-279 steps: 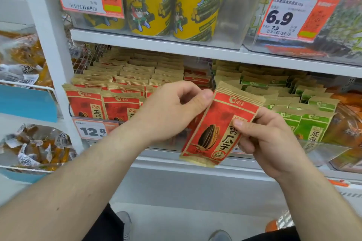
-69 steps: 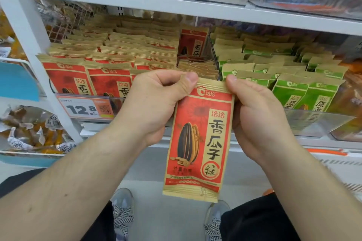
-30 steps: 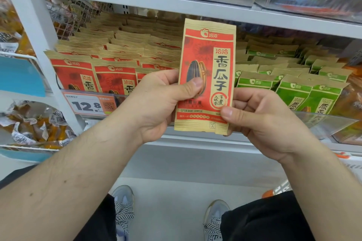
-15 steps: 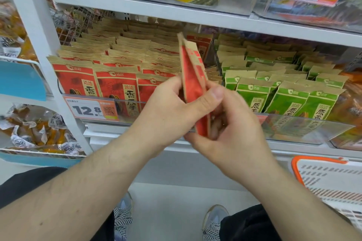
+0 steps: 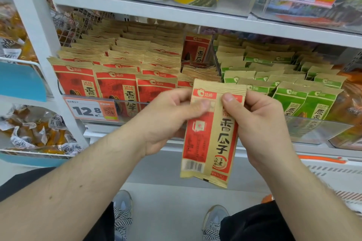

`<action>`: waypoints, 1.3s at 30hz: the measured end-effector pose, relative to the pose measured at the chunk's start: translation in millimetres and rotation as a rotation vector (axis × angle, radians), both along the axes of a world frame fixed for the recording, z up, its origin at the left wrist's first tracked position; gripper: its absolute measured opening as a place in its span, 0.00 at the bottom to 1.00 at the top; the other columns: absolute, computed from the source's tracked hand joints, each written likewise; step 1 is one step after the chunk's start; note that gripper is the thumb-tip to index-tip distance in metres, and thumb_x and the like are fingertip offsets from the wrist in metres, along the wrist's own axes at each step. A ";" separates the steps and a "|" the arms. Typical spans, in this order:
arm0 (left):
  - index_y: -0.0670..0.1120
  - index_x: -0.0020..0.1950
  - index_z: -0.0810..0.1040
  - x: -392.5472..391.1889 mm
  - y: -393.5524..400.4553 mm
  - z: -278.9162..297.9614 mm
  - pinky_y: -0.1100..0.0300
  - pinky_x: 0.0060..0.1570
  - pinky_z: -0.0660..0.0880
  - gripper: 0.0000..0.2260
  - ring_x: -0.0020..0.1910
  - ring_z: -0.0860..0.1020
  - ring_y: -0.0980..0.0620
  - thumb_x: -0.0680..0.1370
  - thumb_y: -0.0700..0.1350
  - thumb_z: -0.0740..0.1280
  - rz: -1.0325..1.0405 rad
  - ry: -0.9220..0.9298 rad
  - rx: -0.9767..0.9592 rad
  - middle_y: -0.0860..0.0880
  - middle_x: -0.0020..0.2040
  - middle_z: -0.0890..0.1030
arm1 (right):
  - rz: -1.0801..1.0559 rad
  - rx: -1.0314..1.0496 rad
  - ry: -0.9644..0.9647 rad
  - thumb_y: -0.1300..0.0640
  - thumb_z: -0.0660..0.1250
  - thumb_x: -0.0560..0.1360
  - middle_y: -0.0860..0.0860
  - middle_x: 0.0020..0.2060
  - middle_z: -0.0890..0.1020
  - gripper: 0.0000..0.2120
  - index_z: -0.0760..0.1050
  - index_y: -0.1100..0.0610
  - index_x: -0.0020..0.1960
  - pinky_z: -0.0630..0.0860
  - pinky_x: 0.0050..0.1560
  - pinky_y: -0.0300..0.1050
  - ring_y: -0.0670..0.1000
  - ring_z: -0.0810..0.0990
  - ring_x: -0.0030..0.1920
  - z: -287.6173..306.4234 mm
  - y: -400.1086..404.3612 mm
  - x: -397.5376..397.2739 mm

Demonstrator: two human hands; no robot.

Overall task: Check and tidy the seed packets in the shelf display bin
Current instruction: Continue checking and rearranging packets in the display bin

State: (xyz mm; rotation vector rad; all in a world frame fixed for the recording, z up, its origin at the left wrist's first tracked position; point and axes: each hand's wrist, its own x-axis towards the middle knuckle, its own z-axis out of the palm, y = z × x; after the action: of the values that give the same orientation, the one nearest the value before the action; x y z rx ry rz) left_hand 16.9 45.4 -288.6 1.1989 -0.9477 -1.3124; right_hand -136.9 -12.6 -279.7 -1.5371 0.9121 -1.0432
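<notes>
1. Packet [image 5: 212,133]: kraft-tan with red panels, a barcode at lower left, large black characters down a tan strip, a round red seal near the bottom.
2. Long axis near vertical, top seal up, bottom edge tilted slightly right; it hangs in front of the bin [image 5: 321,131].
3. Left hand [image 5: 166,117]: thumb and curled fingers pinch the packet's upper left.
4. Right hand [image 5: 260,121]: thumb on the upper right face, fingers curled behind, gripping.
5. Behind: red packets [image 5: 115,84] stand upright in rows at left, green packets [image 5: 290,92] at right.
6. Price tag [image 5: 91,110] reads 12.8.
</notes>
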 end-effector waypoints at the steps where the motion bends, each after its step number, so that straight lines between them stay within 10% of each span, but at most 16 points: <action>1: 0.46 0.53 0.82 1.1 -1.2 1.4 0.53 0.39 0.81 0.13 0.42 0.83 0.48 0.70 0.47 0.69 0.062 0.021 -0.023 0.45 0.45 0.85 | 0.004 -0.009 0.016 0.58 0.65 0.78 0.56 0.35 0.85 0.10 0.80 0.60 0.41 0.81 0.39 0.54 0.55 0.85 0.36 -0.7 0.5 -0.5; 20: 0.43 0.50 0.83 8.4 0.9 11.7 0.56 0.32 0.81 0.13 0.36 0.83 0.50 0.68 0.47 0.69 0.159 0.093 -0.071 0.44 0.41 0.85 | 0.190 0.143 -0.010 0.56 0.68 0.72 0.51 0.29 0.83 0.11 0.80 0.64 0.45 0.69 0.23 0.33 0.45 0.78 0.25 -0.9 -7.1 -5.3; 25: 0.40 0.56 0.81 8.3 5.0 14.2 0.53 0.36 0.82 0.17 0.43 0.85 0.46 0.68 0.44 0.69 0.016 0.074 -0.013 0.41 0.48 0.85 | 0.189 0.148 -0.060 0.47 0.68 0.71 0.65 0.37 0.83 0.18 0.81 0.64 0.45 0.71 0.36 0.54 0.64 0.76 0.37 -8.2 -17.3 -7.6; 29: 0.40 0.55 0.81 13.2 3.0 16.2 0.56 0.32 0.81 0.17 0.40 0.84 0.48 0.67 0.44 0.69 0.081 0.163 -0.032 0.41 0.48 0.85 | 0.362 0.143 -0.038 0.50 0.78 0.64 0.64 0.43 0.84 0.22 0.81 0.63 0.51 0.72 0.33 0.51 0.66 0.76 0.39 -5.7 -19.1 -13.4; 33: 0.39 0.56 0.81 15.6 2.2 16.2 0.55 0.32 0.81 0.18 0.39 0.83 0.49 0.67 0.44 0.69 0.081 0.174 -0.033 0.41 0.48 0.84 | 0.436 0.151 -0.127 0.44 0.80 0.61 0.69 0.51 0.81 0.28 0.82 0.61 0.53 0.67 0.46 0.81 0.79 0.74 0.50 -7.1 -19.6 -15.5; 39: 0.39 0.55 0.81 16.7 1.0 15.0 0.55 0.32 0.81 0.19 0.40 0.84 0.49 0.67 0.44 0.69 0.088 0.179 -0.031 0.41 0.48 0.85 | 0.491 0.142 -0.097 0.48 0.81 0.60 0.61 0.49 0.85 0.26 0.82 0.58 0.54 0.77 0.47 0.68 0.63 0.83 0.46 -8.3 -20.8 -13.4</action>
State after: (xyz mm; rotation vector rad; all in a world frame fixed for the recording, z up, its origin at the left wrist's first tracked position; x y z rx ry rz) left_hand 33.6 46.4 -273.6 1.0683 -0.7760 -1.3063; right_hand -150.2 -33.4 -288.1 -1.4751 0.4913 -0.6756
